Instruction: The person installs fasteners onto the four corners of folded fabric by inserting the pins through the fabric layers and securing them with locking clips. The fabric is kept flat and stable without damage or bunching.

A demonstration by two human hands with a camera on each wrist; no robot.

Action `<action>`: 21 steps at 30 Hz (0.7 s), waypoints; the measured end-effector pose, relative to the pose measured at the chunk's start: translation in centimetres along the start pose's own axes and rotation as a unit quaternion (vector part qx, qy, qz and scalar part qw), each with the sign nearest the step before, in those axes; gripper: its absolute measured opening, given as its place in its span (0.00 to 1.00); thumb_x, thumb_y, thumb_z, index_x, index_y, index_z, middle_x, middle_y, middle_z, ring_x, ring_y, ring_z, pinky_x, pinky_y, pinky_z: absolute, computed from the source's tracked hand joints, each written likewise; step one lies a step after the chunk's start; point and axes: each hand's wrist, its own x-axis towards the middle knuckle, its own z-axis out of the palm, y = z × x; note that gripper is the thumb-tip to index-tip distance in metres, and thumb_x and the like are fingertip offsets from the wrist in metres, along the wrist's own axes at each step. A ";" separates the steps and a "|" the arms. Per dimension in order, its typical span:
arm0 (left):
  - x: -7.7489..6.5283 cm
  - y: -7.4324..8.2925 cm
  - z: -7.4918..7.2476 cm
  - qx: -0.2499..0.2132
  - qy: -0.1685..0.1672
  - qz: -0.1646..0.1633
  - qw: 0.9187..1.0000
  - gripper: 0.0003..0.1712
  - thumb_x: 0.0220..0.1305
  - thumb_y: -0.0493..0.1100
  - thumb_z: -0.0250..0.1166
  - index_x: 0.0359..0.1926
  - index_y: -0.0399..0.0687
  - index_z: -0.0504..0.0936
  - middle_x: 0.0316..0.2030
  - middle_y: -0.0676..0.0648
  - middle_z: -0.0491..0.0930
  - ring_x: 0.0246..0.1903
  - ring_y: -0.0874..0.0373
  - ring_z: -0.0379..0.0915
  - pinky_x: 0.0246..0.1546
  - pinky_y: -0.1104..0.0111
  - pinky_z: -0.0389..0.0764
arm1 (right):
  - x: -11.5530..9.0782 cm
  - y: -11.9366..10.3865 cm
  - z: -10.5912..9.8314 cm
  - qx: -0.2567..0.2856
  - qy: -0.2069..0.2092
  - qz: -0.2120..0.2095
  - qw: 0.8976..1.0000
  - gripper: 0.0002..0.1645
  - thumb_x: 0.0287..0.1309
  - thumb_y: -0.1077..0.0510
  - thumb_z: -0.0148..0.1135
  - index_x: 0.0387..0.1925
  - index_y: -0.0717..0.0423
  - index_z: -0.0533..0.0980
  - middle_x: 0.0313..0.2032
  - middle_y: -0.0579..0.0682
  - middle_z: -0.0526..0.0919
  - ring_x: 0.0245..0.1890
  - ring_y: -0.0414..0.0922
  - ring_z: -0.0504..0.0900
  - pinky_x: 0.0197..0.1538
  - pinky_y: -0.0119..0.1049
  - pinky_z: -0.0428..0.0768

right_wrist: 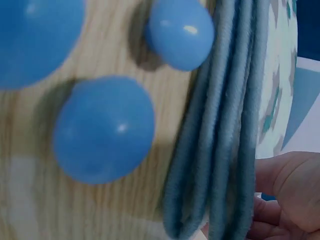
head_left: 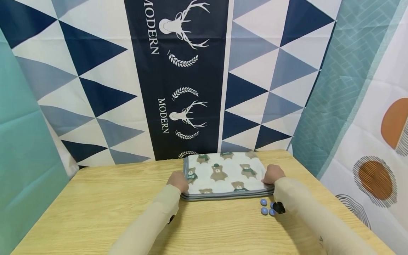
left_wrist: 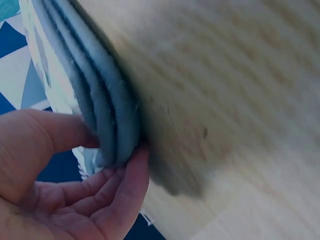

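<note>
A folded white blanket (head_left: 232, 173) printed with brown bears lies on the table, its grey-bound layers stacked along the front edge. At its front left corner my left hand (head_left: 179, 181) pinches the layers. In the left wrist view the thumb is over the grey binding (left_wrist: 117, 115) and the curled fingers are beneath it. My right hand (head_left: 273, 173) grips the blanket's right side near the front corner. The right wrist view shows its thumb against the top of the stacked layers (right_wrist: 225, 115), with the fingers curled lower and partly hidden behind them.
Several smooth, rounded blue pieces (head_left: 264, 211) sit on the wooden table (head_left: 111, 205) just in front of the blanket's right end, one partly covered by the right wrist's black device (head_left: 279, 208). Patterned cloth (head_left: 188, 81) hangs behind the table, with more cloth at both sides.
</note>
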 end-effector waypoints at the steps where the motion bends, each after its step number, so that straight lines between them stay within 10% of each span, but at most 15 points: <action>1: 0.2 -0.2 -0.1 0.011 -0.006 0.006 1.000 0.06 0.48 0.30 0.60 0.19 0.39 0.74 0.22 0.45 0.72 0.21 0.56 0.61 0.18 0.69 0.63 | 0.0 -0.2 -0.1 -0.004 -0.003 -0.004 1.000 0.24 0.48 0.54 0.71 0.34 0.73 0.75 0.31 0.64 0.80 0.31 0.52 0.76 0.41 0.45 0.80; 9: 0.6 -1.3 -1.8 0.076 -0.074 -0.006 0.994 0.11 0.50 0.32 0.58 0.16 0.42 0.68 0.25 0.44 0.70 0.26 0.54 0.63 0.20 0.70 0.62 | 0.4 -2.0 -0.3 -0.050 -0.018 -0.027 0.998 0.20 0.44 0.56 0.72 0.29 0.70 0.76 0.28 0.60 0.79 0.29 0.50 0.75 0.37 0.40 0.80; 21: -0.2 -3.5 -3.6 0.023 -0.129 -0.039 0.991 0.13 0.52 0.37 0.65 0.38 0.33 0.79 0.37 0.40 0.74 0.30 0.53 0.63 0.25 0.69 0.65 | -0.8 -4.4 -0.4 -0.051 -0.033 -0.032 0.998 0.26 0.46 0.54 0.73 0.36 0.73 0.76 0.37 0.66 0.82 0.36 0.54 0.80 0.44 0.44 0.82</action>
